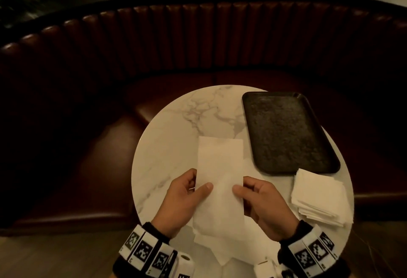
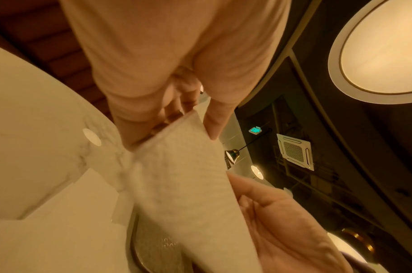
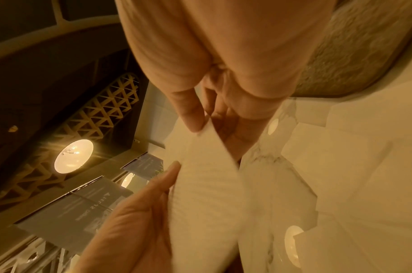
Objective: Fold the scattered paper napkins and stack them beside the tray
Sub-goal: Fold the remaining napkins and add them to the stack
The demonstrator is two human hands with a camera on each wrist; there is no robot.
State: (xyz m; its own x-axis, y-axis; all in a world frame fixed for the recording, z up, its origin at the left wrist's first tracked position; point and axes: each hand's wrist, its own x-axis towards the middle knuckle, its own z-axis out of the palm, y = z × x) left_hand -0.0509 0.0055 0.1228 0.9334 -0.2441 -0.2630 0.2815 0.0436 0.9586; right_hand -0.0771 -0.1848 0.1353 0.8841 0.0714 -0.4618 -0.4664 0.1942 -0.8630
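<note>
The round marble table [image 1: 171, 136] carries the black tray [image 1: 286, 132] on its far right portion; the tray's right long edge lies close to the table rim. Bare marble remains on the far left of the tabletop, from the tray's left edge across to the table's left rim. The stack of folded napkins [image 1: 319, 198] sits just beside the tray's near short edge, its corners fanned out and its right side close to the table's right rim. Loose napkins [image 1: 211, 247] lie flat at the near edge of the table, beneath the hands. A curved, ribbed leather bench [image 1: 198, 40] wraps around the far side of the table. The held napkin [image 1: 220, 178] is a long rectangle held above the table centre, its far end just beside the tray's left edge. The left hand [image 1: 182, 200] pinches the napkin's left long edge, thumb on top and fingers underneath. The right hand [image 1: 264, 205] pinches the right long edge in the same manner. Both wrist views confirm thumb and fingers closed on the paper from opposite faces.
</note>
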